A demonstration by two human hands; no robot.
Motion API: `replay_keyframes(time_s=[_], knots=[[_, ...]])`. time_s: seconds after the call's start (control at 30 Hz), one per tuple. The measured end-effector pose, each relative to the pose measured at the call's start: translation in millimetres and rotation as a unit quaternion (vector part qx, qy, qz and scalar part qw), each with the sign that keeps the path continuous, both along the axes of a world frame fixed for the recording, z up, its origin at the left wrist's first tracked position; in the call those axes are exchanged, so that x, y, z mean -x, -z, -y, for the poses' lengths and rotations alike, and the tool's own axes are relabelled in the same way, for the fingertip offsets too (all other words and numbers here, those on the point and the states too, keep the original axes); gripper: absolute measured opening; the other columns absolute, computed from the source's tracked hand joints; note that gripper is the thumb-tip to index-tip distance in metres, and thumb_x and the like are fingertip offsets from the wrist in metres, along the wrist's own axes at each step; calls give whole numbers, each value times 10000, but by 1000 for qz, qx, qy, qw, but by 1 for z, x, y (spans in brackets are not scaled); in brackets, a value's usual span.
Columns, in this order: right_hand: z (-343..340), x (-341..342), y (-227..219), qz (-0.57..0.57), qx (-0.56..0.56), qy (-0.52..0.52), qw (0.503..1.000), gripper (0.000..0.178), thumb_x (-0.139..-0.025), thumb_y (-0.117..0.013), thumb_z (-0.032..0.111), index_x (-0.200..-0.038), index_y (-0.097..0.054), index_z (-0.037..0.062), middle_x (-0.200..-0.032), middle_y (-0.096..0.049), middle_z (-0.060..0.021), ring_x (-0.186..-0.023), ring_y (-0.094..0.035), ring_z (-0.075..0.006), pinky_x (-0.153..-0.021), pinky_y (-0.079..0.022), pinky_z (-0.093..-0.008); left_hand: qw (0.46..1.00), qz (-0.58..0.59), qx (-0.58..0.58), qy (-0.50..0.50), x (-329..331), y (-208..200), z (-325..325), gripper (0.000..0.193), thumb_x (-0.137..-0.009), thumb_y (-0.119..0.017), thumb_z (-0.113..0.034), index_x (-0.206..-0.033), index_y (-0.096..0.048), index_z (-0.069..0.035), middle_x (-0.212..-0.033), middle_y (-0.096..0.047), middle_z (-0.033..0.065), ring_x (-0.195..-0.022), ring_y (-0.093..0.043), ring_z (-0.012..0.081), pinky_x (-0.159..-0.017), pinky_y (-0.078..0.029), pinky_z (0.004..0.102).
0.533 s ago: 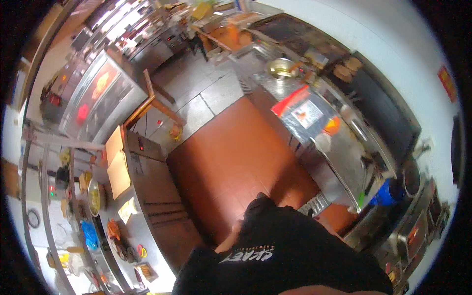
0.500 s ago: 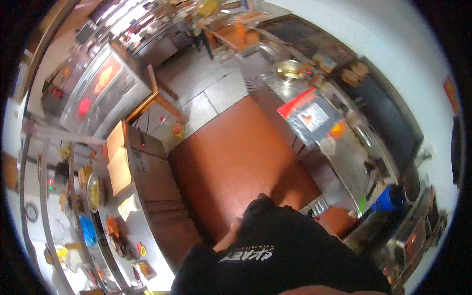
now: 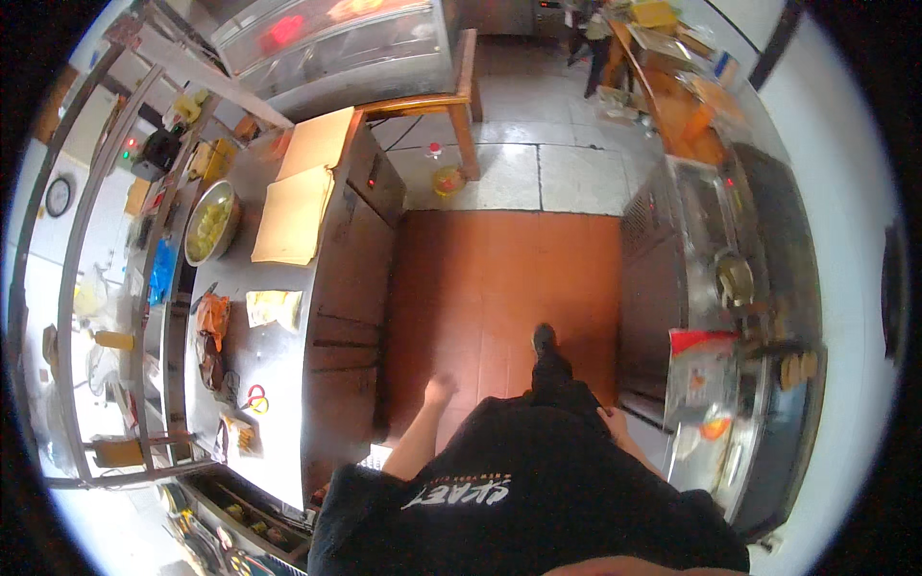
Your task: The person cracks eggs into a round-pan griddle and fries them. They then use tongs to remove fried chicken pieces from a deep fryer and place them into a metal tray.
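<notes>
My left hand (image 3: 441,389) hangs over the red-brown floor (image 3: 499,278), apart from the steel counter on the left. It is blurred, so its fingers do not show clearly, and no object is visible in it. My right hand (image 3: 612,419) is low by my right side, close to the steel cabinet on the right. Its fingers are partly hidden, and I cannot make out anything held. One dark shoe (image 3: 545,336) is stretched ahead on the floor between the counters.
Left, a steel counter (image 3: 279,355) bears a metal bowl (image 3: 212,223), tan flat sheets (image 3: 296,216), a pale packet (image 3: 274,308) and red-and-yellow-handled scissors (image 3: 257,398). Right, a worktop holds a red-and-grey package (image 3: 701,370) and a round pan (image 3: 735,278). A jug (image 3: 447,180) stands beside a wooden table leg.
The view has turned to the right, so the aisle now runs straight ahead. My left hand has come out beside my body, my right hand shows, and a foot has stepped forward.
</notes>
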State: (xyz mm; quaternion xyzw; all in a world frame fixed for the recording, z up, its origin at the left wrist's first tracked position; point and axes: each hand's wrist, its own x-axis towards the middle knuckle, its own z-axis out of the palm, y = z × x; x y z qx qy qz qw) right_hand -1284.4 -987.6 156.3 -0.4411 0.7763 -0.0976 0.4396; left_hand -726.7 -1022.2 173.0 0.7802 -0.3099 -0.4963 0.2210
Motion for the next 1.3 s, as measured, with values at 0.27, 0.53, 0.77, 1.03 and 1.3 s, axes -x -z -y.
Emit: replay_keyframes(time_s=[0.27,0.53,0.77,1.03,1.3], knots=[[357,-33,41,-78,-22,-281,956,383,-946,-787,281,-1204,-723,5,-1117,-760,-173,-1000,-727,-308,-877,-570,-422,971,152,-97,158,-39,24,-37,323,-949,-626,-342,-1048,-802,-89,-1057,-771,176,-1064,-734,341,-844,-595,458],[705,-209,-83,-51,63,-288,954,495,-1041,-615,409,-763,-712,11,-658,-682,-124,-637,-688,-256,-681,-546,-455,981,38,-132,-137,-39,34,118,323,-950,-621,-350,-1067,-797,-105,-1070,-775,158,-1061,-737,327,-856,-592,448],[832,-383,-90,-14,160,-218,963,272,-960,-689,223,-752,-693,47,-684,-672,-89,-614,-649,-229,-649,-538,-387,989,55,-92,-102,-145,71,252,324,-952,-617,-357,-1083,-793,-119,-1082,-779,143,-1059,-739,315,-867,-589,439],[818,-467,-111,-136,102,-376,911,133,-840,-670,88,-863,-794,47,-861,-765,-160,-776,-721,-362,-774,-602,-469,992,116,46,-19,-320,83,410,286,-980,-642,-265,-1160,-745,-68,-1062,-771,104,-902,-714,234,-758,-581,398],[912,-430,-59,13,2,-416,909,284,-981,-626,175,-758,-680,8,-699,-668,-143,-617,-644,-299,-598,-543,-454,934,-76,93,-336,-377,-11,533,355,-959,-756,-231,-1225,-699,-4,-980,-752,88,-778,-689,161,-665,-557,348]])
